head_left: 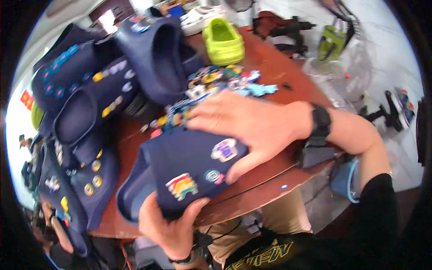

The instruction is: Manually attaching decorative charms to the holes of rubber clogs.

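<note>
A dark blue slipper lies near the table's front edge, its open heel end to the left. Several shoe charms sit on its upper: a rainbow-coloured one, a purple and white one and a small round one. My left hand grips its near edge, with thumb and fingers around the side. Across the far right end lies my right hand, its thumb on the near side and its fingers over the far edge. Just past those fingers is a heap of loose colourful charms.
More dark blue slippers with charms are piled at the left and back left. A lime green clog stands at the back, beside a white shoe. A light blue bucket is below the table's right edge. Another person's arm shows at lower left.
</note>
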Motion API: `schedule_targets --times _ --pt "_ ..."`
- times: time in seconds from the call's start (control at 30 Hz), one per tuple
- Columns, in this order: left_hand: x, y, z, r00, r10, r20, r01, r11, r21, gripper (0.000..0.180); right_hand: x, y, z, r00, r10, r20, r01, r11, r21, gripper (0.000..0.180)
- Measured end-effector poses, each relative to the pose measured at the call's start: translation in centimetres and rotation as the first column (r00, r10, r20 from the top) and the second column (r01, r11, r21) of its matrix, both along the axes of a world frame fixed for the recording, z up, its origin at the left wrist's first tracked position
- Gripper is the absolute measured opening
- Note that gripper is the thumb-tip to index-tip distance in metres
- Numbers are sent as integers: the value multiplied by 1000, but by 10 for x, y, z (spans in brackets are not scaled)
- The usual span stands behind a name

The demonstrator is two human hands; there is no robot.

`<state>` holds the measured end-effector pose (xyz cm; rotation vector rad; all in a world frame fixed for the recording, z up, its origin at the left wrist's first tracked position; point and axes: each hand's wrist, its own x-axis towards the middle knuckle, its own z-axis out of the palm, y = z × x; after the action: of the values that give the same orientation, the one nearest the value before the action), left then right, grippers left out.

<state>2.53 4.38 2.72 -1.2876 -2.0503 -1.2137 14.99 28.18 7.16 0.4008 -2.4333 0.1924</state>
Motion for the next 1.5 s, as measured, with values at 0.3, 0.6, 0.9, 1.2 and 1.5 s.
schedule_targets --times 0.3,0.6,0.9,1.2,1.5 --pt "5 -3 19 996 -70 -59 64 994 -84 51 -19 -22 -31 929 -201 -310 234 969 73 39" --pt "-11 -23 -8 995 82 53 -82 997 -12 73 -15 -41 -18 966 -13 -258 41 994 105 19" --pt "6 4 13 991 -96 -93 97 995 8 56 -11 -36 7 991 -70 -115 89 981 172 22" --pt "-3 -1 1 984 -166 -69 173 978 118 54 46 18 -50 872 -450 193 429 892 142 45" --pt "-8 -14 23 998 10 -70 -18 993 -119 56 -33 29 -27 958 -278 65 273 828 -490 32"
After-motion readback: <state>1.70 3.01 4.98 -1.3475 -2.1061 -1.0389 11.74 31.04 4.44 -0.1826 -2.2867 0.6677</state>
